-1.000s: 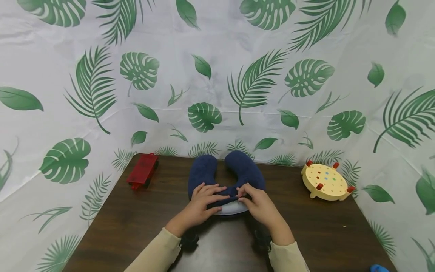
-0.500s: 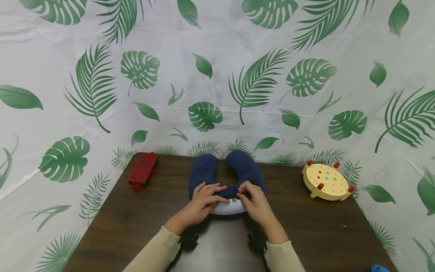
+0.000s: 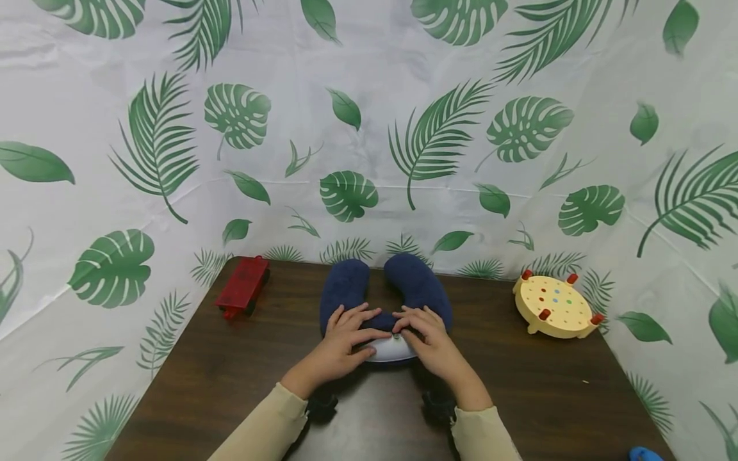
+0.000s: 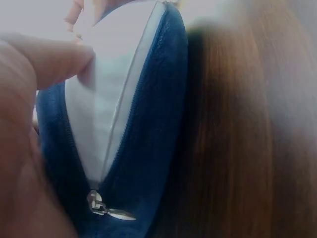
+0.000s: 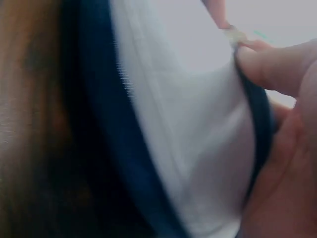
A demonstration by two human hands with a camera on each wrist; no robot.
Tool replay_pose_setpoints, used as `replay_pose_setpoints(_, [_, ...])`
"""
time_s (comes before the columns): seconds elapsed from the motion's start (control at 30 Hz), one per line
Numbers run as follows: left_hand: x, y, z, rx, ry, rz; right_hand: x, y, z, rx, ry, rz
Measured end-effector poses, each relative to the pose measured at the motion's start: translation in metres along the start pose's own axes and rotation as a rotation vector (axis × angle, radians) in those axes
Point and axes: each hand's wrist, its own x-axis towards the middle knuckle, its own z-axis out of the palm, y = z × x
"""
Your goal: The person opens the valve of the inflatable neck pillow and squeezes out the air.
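Inside unzipped cover (image 4: 153, 114), white filling (image 4: 111, 109); left fingers (image 3: 371, 334) spread, right fingers (image 5: 270, 67) pinching cover's edge.

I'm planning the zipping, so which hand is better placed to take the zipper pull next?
Probably the left hand: its wrist view shows the zipper pull close by, at one end of the white opening. The right hand is farther along, touching the navy pillow.

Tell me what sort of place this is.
Probably a screened-off tabletop corner set up for recording: a creased, leaf-printed sheet stands around the back and sides of a dark wood-grain table, and a black device shows at each wrist.
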Motion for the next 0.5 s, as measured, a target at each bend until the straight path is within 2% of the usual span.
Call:
replay_pose_setpoints(0.07, [0.0,-0.001,-0.002,0.013,-0.015,-0.02,-0.001,-0.003,-0.003,0.006,-0.04,0.033])
replay_pose_setpoints(0.2, [-0.001,-0.008,-0.008,0.008,-0.025,-0.048,0.002,-0.009,-0.009,-0.025,-0.098,0.025])
replay_pose_setpoints(0.37, [-0.001,-0.016,-0.013,-0.07,-0.015,-0.037,0.005,-0.017,-0.014,-0.036,-0.148,0.017])
replay_pose_setpoints(0.5, [-0.004,-0.018,-0.009,-0.067,-0.028,-0.034,-0.001,-0.01,-0.013,0.022,-0.186,0.03])
